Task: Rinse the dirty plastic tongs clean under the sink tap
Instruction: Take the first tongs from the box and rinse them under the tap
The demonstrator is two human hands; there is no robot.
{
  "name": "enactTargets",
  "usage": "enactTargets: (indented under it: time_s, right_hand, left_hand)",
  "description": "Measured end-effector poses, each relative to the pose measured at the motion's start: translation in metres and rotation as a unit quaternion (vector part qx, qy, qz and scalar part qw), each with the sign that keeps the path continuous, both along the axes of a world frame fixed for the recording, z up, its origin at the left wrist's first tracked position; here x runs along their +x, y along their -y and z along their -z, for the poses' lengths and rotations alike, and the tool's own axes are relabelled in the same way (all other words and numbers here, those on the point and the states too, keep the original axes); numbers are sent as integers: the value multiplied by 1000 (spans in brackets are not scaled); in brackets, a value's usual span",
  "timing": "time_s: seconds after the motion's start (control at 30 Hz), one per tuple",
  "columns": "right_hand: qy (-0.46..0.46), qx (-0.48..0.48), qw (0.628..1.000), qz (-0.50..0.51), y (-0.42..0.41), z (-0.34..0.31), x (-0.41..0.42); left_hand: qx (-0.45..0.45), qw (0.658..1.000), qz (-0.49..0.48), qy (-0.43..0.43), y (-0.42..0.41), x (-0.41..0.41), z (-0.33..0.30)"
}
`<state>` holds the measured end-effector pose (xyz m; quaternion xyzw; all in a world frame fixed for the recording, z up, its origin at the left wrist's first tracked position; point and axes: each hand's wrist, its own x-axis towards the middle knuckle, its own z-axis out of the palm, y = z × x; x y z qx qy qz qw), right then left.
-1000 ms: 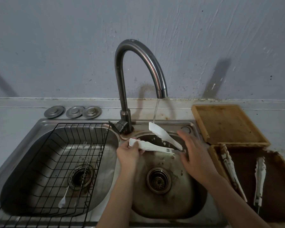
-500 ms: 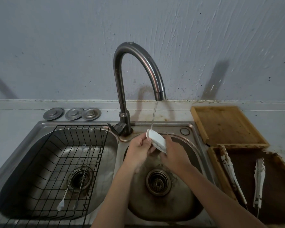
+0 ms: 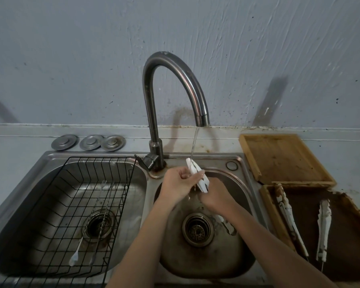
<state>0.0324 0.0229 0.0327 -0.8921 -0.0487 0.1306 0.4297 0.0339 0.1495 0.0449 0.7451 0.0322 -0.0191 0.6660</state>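
A pair of white plastic tongs (image 3: pixel 197 173) is held closed and tilted over the right sink basin (image 3: pixel 245 196), its upper tip in the thin water stream (image 3: pixel 194 146) from the curved steel tap (image 3: pixel 175 80). My left hand (image 3: pixel 178 185) pinches the tongs from the left with thumb and fingers. Lower down, my right hand (image 3: pixel 215 197) grips them from the right. A white piece (image 3: pixel 229 226) shows beneath my right wrist; I cannot tell whether it belongs to the same tongs.
Two dirty white tongs (image 3: pixel 289 217) (image 3: pixel 323 225) lie in a soiled brown tray (image 3: pixel 351 235) at the right. A wooden tray (image 3: pixel 283 156) sits behind it. The left basin holds a black wire rack (image 3: pixel 75 196) with thin utensils. Three metal plugs (image 3: pixel 87 142) rest on the counter.
The tongs went from spread open in a V to pressed closed. Both hands came together on them under the stream, and my right hand now holds their lower part.
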Motion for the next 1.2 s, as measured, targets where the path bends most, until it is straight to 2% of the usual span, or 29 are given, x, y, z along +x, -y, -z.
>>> enactTargets:
  time_s: [0.1,0.17,0.27,0.4,0.53,0.63,0.7,0.77,0.83,0.93,1.07,1.13,1.2]
  right_hand:
    - [-14,-11,1000,-16,-4,-2,-1]
    - [-21,-13,1000,-3,-8,-5,1]
    - [-32,-45,998,-7,-8,-10,6]
    - [-54,-87,994,-40,-3,-14,5]
    - [-70,-88,991,-67,0,-16,3]
    - [-17,-151,981,-121,15,-27,0]
    - [51,-161,978,-122,30,-41,-1]
    - [128,-89,983,-92,38,-58,-2]
    - [193,3,978,-76,33,-71,-2]
    - [273,46,956,-96,12,-80,-1]
    - [297,81,947,-89,-5,-80,8]
    - [310,100,941,-91,-9,-81,12]
    - [320,120,936,-85,-11,-84,15]
  left_hand:
    - [-148,984,-93,-37,4,10,-13]
    - [-207,970,-123,-18,14,13,-19]
    - [-175,979,-102,21,28,8,-15]
    - [-141,987,-74,22,28,4,-3]
    - [-206,966,-153,-13,27,10,-2]
    - [-315,911,-250,-86,10,15,3]
    - [-406,853,-291,-150,-7,18,13]
    - [-481,795,-289,-232,-17,16,25]
    - [-522,751,-268,-302,-11,12,35]
    - [-573,695,-254,-353,8,2,41]
    - [-649,596,-256,-398,19,-5,41]
    - [-670,564,-249,-413,20,-3,37]
    - [-683,547,-242,-419,20,-1,34]
